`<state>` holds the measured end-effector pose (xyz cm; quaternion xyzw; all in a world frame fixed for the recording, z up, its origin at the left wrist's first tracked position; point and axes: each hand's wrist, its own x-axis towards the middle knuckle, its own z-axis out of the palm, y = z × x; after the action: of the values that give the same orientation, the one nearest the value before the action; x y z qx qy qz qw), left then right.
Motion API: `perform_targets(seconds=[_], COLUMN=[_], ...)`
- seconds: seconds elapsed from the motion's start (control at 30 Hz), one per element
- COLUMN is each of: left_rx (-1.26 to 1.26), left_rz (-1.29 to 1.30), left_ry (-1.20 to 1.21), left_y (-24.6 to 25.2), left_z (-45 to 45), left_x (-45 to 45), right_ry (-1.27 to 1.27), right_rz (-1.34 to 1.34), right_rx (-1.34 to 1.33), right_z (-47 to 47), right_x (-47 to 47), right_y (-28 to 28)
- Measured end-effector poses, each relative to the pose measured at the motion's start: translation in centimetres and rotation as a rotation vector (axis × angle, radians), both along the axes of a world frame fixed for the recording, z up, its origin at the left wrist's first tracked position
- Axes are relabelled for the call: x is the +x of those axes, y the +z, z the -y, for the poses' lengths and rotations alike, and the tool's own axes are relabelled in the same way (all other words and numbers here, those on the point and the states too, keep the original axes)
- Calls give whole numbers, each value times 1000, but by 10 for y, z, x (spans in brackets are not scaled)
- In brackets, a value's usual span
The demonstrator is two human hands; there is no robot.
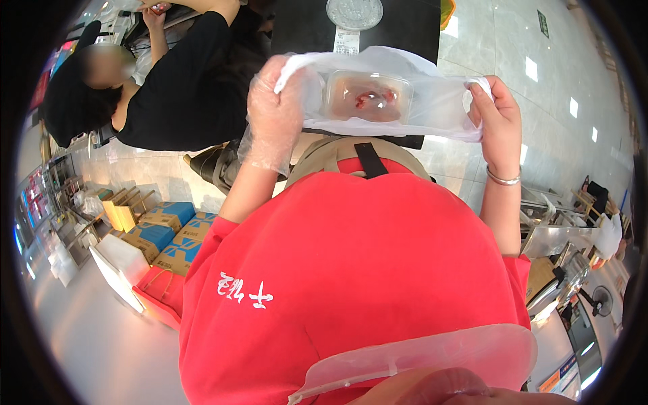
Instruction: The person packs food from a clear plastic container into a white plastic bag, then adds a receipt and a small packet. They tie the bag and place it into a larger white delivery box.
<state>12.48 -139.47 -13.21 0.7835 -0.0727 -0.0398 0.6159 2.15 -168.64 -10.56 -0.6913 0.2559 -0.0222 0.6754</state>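
A white plastic bag [440, 104] is stretched wide between my two hands above a black table. Inside its open mouth lies a clear rectangular plastic food container [369, 96] with something red in it. My left hand [276, 109], in a transparent disposable glove, grips the bag's edge at one side. Bare and with a bangle at the wrist, my right hand [498, 114] holds the bag's other side, fingers curled round the handle part. Beyond the bag, a round lidded plastic container [354, 12] stands on the table, with a printed paper slip [347, 41] beside it.
A person in black [182, 91] is close by at the left of the black table [304, 30]. An orange-rimmed container [447, 12] shows past the table's far right. Stacked cardboard boxes [174, 253] and a red paper bag [162, 291] are at the lower left.
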Motion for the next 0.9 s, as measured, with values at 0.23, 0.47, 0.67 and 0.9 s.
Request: perform_targets(seconds=[0.23,0.47,0.67,0.9], left_rx=[380,194,-210,-377], left_rz=[296,-103,-468,-592], left_ry=[-359,-415,6,36], left_y=[23,46,58,53], left_z=[-13,-10,0,-2], left_x=[-29,-32,-16,-17], right_ry=[522,370,279,270], right_rz=[-115,-253,-335,-189], right_rx=[-134,-109,77,225], right_z=[36,45,-1,7], right_x=[0,136,201,195], right_y=[33,-89,-200,-179])
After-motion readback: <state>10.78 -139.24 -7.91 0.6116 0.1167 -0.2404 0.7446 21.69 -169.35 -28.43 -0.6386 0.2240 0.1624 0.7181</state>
